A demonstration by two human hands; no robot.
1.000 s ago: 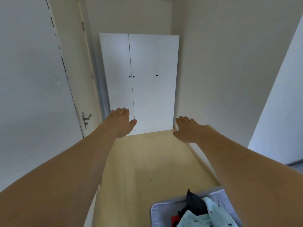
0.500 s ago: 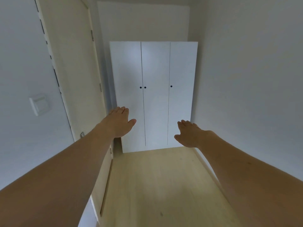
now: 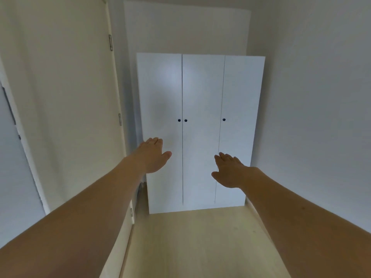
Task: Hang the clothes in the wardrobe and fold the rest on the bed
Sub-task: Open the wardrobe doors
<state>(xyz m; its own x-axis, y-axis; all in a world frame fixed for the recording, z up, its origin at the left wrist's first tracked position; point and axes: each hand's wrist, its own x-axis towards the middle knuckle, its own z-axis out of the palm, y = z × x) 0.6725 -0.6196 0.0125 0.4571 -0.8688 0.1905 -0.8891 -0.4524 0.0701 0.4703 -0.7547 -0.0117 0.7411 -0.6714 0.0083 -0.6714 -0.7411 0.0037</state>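
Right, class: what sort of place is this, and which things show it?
Probably a bedroom corner or hallway at home: a tall white three-door wardrobe with small dark knobs, a cream hinged door beside it, and pale wood flooring.

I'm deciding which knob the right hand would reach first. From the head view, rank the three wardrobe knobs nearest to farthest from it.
From the right hand:
1. right knob, above the hand.
2. middle knob, up and leftward.
3. left knob, just beyond the middle one.

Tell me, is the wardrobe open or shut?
Shut. All three doors of the wardrobe lie flush, with only thin dark seams between them.
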